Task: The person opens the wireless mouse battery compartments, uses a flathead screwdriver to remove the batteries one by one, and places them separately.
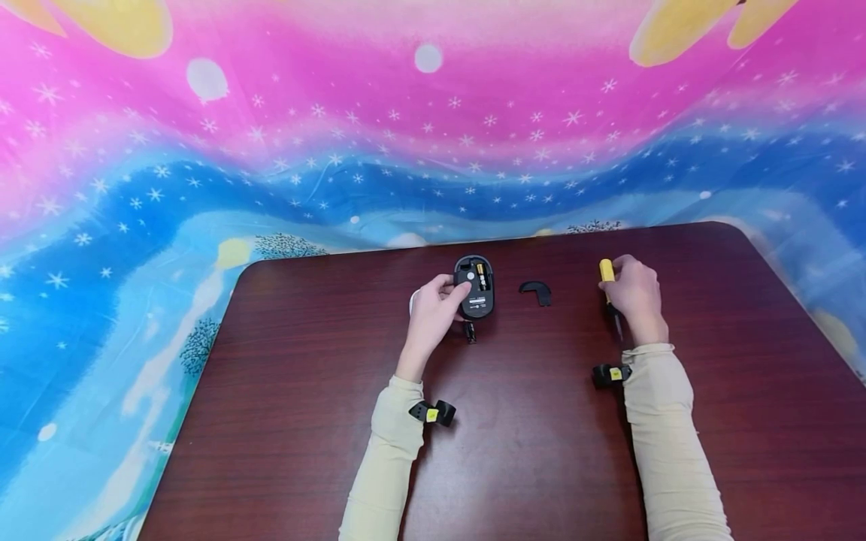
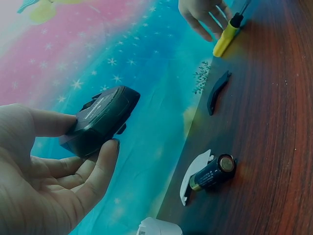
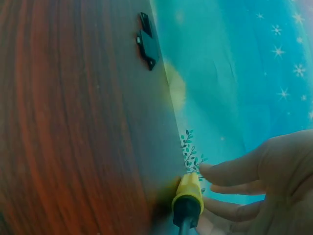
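Observation:
My left hand point(image 1: 433, 312) holds a black computer mouse point(image 1: 476, 297) above the table, thumb on its underside and fingers beneath. The underside faces up, its battery slot uncovered with a battery point(image 1: 482, 276) in it. Below lies a loose dark battery point(image 2: 214, 172), close to a white curved piece point(image 2: 194, 174). A black hooked cover point(image 1: 537, 291) lies on the table between the hands. My right hand point(image 1: 636, 289) pinches the yellow handle of a screwdriver point(image 1: 607, 279), whose shaft points back toward the wrist.
The dark red wooden table point(image 1: 528, 451) ends at a far edge against a patterned cloth backdrop point(image 1: 433, 150). Part of another white object point(image 2: 159, 227) shows at the bottom of the left wrist view. Black cameras point(image 1: 440, 413) are strapped on both wrists.

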Motion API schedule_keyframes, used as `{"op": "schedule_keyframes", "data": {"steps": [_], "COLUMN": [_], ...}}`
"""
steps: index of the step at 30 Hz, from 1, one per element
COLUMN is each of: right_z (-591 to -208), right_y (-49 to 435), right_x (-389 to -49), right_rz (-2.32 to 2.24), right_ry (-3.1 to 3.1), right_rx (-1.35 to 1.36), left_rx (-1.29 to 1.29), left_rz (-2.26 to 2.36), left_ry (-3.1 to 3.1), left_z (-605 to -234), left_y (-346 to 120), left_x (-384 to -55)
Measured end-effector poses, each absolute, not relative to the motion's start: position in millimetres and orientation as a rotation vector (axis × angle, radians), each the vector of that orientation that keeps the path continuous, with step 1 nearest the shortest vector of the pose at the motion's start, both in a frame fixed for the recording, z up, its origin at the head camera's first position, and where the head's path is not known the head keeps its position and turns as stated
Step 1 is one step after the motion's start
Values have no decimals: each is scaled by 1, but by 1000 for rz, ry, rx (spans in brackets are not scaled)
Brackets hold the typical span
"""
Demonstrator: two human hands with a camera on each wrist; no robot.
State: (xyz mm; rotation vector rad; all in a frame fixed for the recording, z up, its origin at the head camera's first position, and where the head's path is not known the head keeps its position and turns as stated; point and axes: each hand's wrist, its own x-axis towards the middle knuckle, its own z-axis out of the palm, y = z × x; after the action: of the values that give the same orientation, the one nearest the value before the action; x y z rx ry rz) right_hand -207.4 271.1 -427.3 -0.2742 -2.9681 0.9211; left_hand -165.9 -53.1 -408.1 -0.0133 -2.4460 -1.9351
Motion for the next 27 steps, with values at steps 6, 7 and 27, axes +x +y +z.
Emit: {"op": "schedule_keyframes", "data": {"steps": [6,7,27], "right_z": [-429,-429,-425], "right_y": [273,274,281], "right_x": [-208,-208,-210], "right_rz": [881,874,895], "right_ry": [-3039,-3047,-3037], "right_rx": [-265,-261,-208], "left_rx": [-12,-11,-14], "left_rz": [-1926,-1926,-1932], "left_ry": [-2440,-2440,-2438], "left_z": [-408,-408,-408], "left_y": [-54,-54,-55], "left_x": [-165,-165,-165]}}
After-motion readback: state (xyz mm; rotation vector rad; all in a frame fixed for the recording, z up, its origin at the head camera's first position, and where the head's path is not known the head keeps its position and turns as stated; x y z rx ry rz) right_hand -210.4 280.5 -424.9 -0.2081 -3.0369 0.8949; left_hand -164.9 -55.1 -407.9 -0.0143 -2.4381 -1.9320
